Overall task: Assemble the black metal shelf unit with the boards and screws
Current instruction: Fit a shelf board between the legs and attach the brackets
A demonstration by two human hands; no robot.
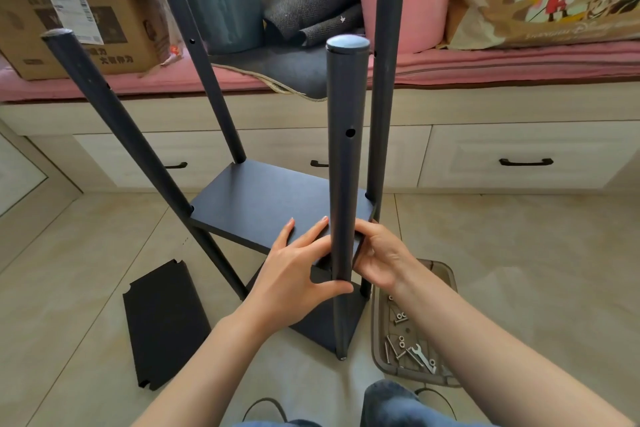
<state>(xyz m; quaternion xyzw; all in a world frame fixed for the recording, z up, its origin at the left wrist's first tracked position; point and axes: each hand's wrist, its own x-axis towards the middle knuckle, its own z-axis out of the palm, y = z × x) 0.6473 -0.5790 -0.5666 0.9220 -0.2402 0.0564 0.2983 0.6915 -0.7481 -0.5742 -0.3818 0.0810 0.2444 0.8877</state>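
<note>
The shelf unit (277, 204) stands on the floor (519, 270) — a loose board (162, 322) lies left, a tray (377, 350) (screws (398, 343) and wrench (420, 355) inside) right, drawers (519, 156) behind.

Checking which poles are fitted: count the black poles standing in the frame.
4. The near pole is between the left hand and right hand; the far-right pole stands behind it; the far-left pole and near-left pole lean outward. None seems hidden.

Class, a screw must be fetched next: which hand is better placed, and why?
The right hand: the brown plastic tray of silver screws lies just below it, while the left hand steadies the near black metal post.
</note>
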